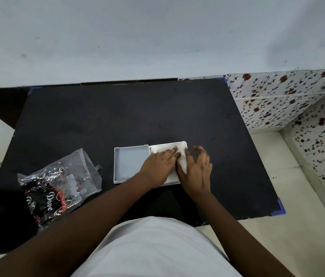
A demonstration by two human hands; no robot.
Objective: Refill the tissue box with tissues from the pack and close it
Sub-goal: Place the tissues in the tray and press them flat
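Where the black bench [117,116] ran toward its near edge, a single white tissue box [174,181] lay open, a shallow square tray just right of centre, at about four o'clock from the bench's middle. Its one lid [130,163], also white and shallow, lay upturned and touching the box at its nine o'clock side, bare inside. The box was filled with a stack of white tissues [182,156], slightly rumpled, one fold rising to a pale point between the hands. Two bare hands worked there. The left hand [158,166] lay flat on the stack, fingers [170,153] pressed together and stretched toward one o'clock. The right hand [196,172] rested at the box's three o'clock edge, its fingers [202,151] spread and loosely curled, the thumb lying on the tissue fold. One clear plastic pack [61,182], crumpled and printed in black, red and gold with the word "Dove", lay well apart at the box's eight o'clock.
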